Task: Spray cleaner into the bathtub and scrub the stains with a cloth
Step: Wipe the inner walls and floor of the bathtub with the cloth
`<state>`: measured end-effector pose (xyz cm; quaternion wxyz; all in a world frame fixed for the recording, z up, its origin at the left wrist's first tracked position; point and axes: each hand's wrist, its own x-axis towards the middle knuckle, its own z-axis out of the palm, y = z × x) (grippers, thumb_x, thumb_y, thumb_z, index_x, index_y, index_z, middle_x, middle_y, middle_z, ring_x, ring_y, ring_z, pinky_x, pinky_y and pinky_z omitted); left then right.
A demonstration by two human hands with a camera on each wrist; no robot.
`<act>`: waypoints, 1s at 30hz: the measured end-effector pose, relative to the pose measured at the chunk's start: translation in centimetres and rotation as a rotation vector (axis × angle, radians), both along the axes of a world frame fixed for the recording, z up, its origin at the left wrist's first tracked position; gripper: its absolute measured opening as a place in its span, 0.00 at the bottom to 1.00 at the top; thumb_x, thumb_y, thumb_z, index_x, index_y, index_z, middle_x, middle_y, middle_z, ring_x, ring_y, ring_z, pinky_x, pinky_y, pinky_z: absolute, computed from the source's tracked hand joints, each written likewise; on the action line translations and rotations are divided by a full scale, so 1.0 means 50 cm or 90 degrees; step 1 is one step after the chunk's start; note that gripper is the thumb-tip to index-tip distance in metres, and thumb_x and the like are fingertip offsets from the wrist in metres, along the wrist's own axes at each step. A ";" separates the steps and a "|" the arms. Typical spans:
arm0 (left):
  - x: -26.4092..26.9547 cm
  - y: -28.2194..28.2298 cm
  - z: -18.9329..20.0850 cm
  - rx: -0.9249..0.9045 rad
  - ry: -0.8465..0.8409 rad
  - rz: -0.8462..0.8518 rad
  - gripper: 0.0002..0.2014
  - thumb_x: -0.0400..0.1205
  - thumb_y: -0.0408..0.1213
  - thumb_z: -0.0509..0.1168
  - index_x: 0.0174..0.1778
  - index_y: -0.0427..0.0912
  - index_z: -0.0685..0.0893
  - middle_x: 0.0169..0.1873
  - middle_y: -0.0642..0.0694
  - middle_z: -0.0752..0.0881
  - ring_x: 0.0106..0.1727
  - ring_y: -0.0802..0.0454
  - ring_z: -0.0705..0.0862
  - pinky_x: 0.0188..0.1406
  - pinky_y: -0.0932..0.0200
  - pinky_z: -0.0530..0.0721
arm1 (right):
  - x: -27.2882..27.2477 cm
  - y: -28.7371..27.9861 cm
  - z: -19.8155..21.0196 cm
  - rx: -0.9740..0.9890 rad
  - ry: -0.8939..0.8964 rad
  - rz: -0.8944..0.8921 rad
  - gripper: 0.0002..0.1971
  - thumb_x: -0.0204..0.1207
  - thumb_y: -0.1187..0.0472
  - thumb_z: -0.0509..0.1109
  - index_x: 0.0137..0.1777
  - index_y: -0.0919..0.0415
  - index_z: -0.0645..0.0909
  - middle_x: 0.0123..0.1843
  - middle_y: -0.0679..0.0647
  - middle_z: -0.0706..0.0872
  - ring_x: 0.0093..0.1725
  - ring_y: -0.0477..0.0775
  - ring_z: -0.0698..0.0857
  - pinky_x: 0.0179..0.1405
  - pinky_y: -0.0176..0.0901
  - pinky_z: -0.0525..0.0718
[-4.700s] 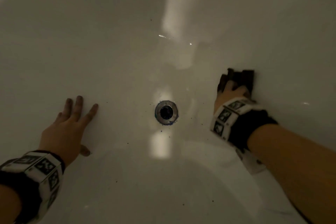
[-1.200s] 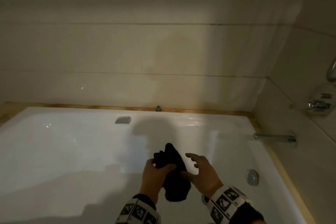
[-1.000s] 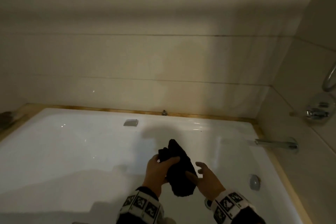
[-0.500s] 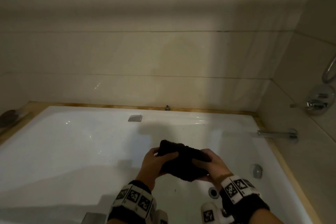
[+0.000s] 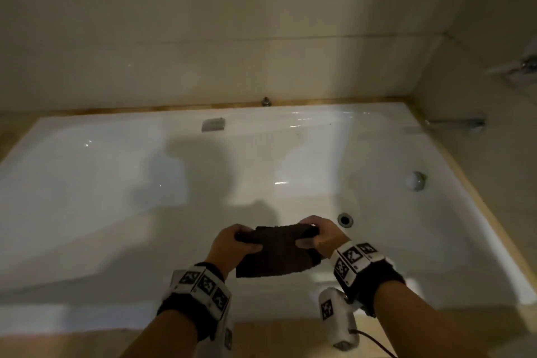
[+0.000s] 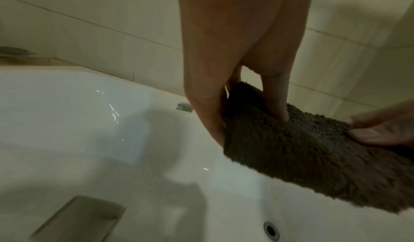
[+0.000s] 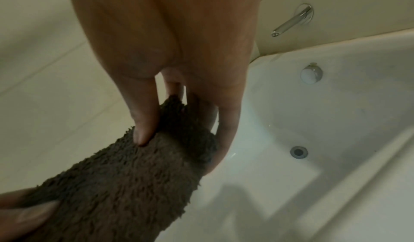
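Since scrubbing by the drain [image 5: 345, 219], both hands have lifted; the left hand [image 5: 232, 247] and right hand [image 5: 322, 237] now pinch the cloth [image 5: 276, 253] stretched above the bathtub [image 5: 116, 183], likely refolding before more scrubbing.

Head view looks down into bathtub [image 5: 116, 183]; wrist views close, sharing its drain [image 5: 345, 219].

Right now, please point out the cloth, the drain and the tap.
cloth [image 5: 279, 253]: head view, middle of its dark face.
drain [image 5: 345, 219]: head view, its metal ring.
tap [image 7: 291, 21]: right wrist view, middle of the spout.
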<state>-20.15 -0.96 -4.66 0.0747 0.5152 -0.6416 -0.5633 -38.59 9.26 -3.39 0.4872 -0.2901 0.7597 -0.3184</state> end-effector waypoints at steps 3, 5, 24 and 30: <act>0.026 0.002 -0.045 -0.023 -0.035 -0.025 0.15 0.70 0.26 0.75 0.35 0.51 0.79 0.37 0.49 0.82 0.46 0.45 0.83 0.47 0.55 0.82 | 0.026 0.012 -0.046 0.050 0.017 0.015 0.16 0.69 0.73 0.74 0.51 0.56 0.77 0.52 0.57 0.79 0.53 0.55 0.79 0.51 0.46 0.82; 0.038 0.008 -0.084 -0.041 -0.068 -0.044 0.15 0.70 0.27 0.74 0.35 0.53 0.78 0.37 0.50 0.83 0.46 0.45 0.83 0.41 0.59 0.81 | 0.039 0.017 -0.082 0.092 0.032 0.033 0.16 0.70 0.73 0.73 0.54 0.56 0.78 0.53 0.57 0.78 0.56 0.59 0.80 0.58 0.53 0.82; 0.087 0.082 -0.351 -0.059 -0.271 -0.173 0.14 0.77 0.32 0.66 0.33 0.55 0.71 0.37 0.54 0.80 0.39 0.57 0.79 0.32 0.75 0.75 | 0.115 0.058 -0.386 0.280 0.172 0.223 0.13 0.73 0.64 0.69 0.56 0.57 0.77 0.63 0.58 0.81 0.63 0.57 0.80 0.55 0.37 0.76; 0.091 -0.006 -0.208 -0.186 -0.320 -0.161 0.08 0.78 0.33 0.63 0.49 0.51 0.76 0.53 0.48 0.80 0.59 0.49 0.80 0.57 0.59 0.76 | 0.090 -0.033 -0.271 0.254 0.325 0.389 0.22 0.70 0.51 0.71 0.63 0.52 0.74 0.66 0.55 0.77 0.64 0.58 0.78 0.65 0.50 0.77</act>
